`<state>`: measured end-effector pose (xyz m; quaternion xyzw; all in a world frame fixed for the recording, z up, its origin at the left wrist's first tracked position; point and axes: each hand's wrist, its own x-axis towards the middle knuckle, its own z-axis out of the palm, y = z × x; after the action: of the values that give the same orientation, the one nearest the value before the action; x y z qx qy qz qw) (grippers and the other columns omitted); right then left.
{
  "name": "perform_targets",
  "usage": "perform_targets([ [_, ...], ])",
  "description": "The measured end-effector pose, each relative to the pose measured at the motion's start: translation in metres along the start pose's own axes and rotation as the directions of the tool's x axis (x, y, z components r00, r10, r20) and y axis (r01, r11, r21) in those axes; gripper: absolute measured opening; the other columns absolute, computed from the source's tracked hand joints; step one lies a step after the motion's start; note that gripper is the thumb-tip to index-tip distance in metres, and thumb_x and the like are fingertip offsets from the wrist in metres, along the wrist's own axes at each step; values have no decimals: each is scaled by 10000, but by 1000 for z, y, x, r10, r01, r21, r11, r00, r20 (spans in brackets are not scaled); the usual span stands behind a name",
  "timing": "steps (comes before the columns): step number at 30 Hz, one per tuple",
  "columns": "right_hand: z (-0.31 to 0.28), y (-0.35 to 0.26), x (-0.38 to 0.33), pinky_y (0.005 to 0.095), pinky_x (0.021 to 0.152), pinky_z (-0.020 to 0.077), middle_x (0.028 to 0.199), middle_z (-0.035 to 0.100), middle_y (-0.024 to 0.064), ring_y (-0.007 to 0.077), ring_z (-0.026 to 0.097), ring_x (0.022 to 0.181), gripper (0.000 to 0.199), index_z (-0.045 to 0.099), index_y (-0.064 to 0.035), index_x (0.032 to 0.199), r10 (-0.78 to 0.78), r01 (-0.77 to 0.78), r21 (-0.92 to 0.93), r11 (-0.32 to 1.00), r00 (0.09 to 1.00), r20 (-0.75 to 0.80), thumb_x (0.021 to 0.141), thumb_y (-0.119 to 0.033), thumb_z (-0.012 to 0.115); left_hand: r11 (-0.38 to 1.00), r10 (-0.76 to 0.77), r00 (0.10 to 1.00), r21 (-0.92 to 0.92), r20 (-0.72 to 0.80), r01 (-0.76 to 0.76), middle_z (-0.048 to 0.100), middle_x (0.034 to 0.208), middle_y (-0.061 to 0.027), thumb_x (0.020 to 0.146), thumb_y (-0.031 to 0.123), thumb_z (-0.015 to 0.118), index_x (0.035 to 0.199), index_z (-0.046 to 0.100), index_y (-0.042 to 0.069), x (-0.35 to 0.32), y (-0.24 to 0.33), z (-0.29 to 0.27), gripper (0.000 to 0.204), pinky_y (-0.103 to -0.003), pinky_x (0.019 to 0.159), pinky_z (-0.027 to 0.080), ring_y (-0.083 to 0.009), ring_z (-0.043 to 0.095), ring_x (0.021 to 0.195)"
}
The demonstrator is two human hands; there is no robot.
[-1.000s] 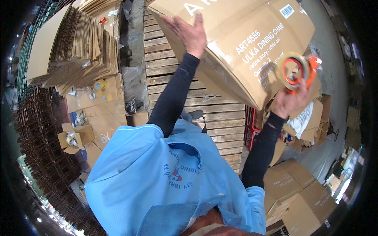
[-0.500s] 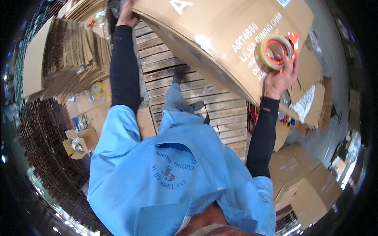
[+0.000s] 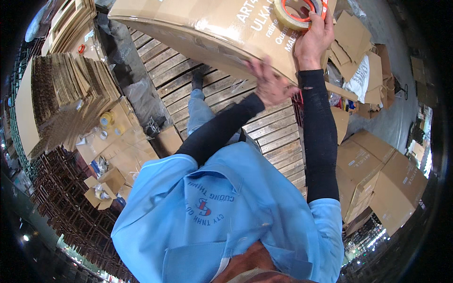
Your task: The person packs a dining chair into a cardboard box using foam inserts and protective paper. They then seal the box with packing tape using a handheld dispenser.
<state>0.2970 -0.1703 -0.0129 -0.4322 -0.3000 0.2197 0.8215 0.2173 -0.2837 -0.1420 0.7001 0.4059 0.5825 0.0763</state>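
- Brown corrugated cardboard fills the top of the view: you've got a big cardboard carton (image 3: 207, 28) tipped up over the wooden pallet (image 3: 264, 127), running from about 10 o'clock to 1 o'clock.
- Your left hand (image 3: 271, 85) sits on the carton's lower edge near the corner, fingers spread and curled over the rim, thumb under. Looks like it's there to steady the box so it doesn't swing.
- Your right hand (image 3: 314, 40) is up at 1 o'clock, fingers wrapped around a tape dispenser (image 3: 302, 10) with a roll of tan packing tape on an orange frame, pressed flat against the carton's face. My guess is that the flat hold is to keep the tape lined up with the panel.
- Both arms are stretched out and up, so the carton's weight seems partly on your hands, not fully on the slats.
- Edges: the carton's bottom edge hangs over the pallet boards. The near corner by your left hand is the one free to slip.
- Room: bare slats below the box toward 6 o'clock give you some space. At 9 o'clock there's a stack of flattened boxes (image 3: 66, 99), and at 3 to 4 o'clock sealed cartons (image 3: 382, 179) plus loose cardboard scraps (image 3: 358, 42), so sideways moves are tight.
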Motion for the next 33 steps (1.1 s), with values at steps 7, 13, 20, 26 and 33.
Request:
perform_targets([
  [7, -12, -8, 8, 291, 856, 525, 1070, 667, 84, 149, 645, 926, 378, 579, 60, 1265, 65, -52, -100, 994, 990, 128, 894, -11, 551, 929, 365, 872, -62, 327, -366, 153, 1605, -180, 852, 482, 638, 1365, 551, 214, -64, 22, 31, 585, -646, 1164, 71, -445, 17, 1480],
  [13, -4, -11, -4, 312, 909, 518, 1191, 628, 116, 167, 630, 1005, 503, 478, 84, 1382, 133, -113, -131, 985, 979, 155, 891, -4, 543, 939, 312, 635, -332, 707, -91, 527, 1433, -135, 928, 308, 589, 1331, 560, 159, -76, -31, -19, 431, -492, 1061, 453, -335, 523, 1300],
  [20, -31, -21, -15, 334, 956, 513, 1314, 573, 141, 210, 603, 1115, 548, 438, 85, 1414, 176, -157, -153, 976, 977, 120, 878, 12, 522, 992, -31, 997, -127, -77, 21, 543, 1374, -169, 931, 187, 610, 1241, 548, -4, 104, -147, -209, 369, -396, 1043, 424, -295, 527, 1240],
  [26, -34, -44, -72, 361, 975, 480, 1339, 557, 159, 222, 583, 1145, 554, 433, 47, 1430, 9, -27, -180, 983, 995, -97, 881, 6, 490, 395, -802, 574, -574, 166, 718, 533, 1415, -124, 1034, 523, 431, 1425, 459, 16, 200, -410, -270, 640, -458, 1043, 417, -276, 525, 1236],
  [33, -52, -52, -65, 351, 945, 484, 1261, 584, 132, 217, 600, 1063, 551, 443, 32, 1435, -134, 51, -348, 936, 966, -220, 888, -19, 490, 26, -506, 168, -179, 846, 983, 421, 1547, -73, 1049, 535, 343, 1547, 328, 104, 164, -376, -177, 659, -387, 1165, 344, -193, 409, 1413],
])
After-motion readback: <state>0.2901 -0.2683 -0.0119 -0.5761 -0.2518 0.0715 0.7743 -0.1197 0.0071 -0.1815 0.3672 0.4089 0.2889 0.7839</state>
